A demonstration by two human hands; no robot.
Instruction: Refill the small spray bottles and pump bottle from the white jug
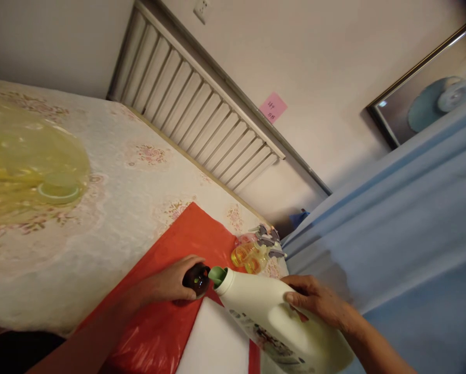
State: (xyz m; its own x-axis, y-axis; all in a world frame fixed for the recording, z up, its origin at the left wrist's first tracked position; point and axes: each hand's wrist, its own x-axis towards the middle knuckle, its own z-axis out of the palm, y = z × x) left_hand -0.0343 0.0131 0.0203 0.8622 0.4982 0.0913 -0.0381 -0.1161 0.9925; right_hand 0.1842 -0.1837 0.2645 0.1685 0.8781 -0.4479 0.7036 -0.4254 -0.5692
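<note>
The white jug (279, 322) lies tilted over the red sheet (170, 306), its green spout (216, 274) pointing at a small dark bottle (196, 279) — spout and bottle nearly touching. What is inside the jug cannot be seen. The right hand (318, 301) is wrapped around the jug's body, fingers curled over its side. The left hand (170, 284) is closed around the dark bottle, holding it on the red sheet just beside the spout. Past the spout, at the sheet's far edge, sits a clear bottle (250, 257) with yellow liquid and a grey top. Well left of the sheet a yellow translucent bag (26, 161) rests on the floral cloth (132, 197). To the right of the jug hangs blue fabric (404, 228) — beyond the sheet, a white radiator (202, 109)
</note>
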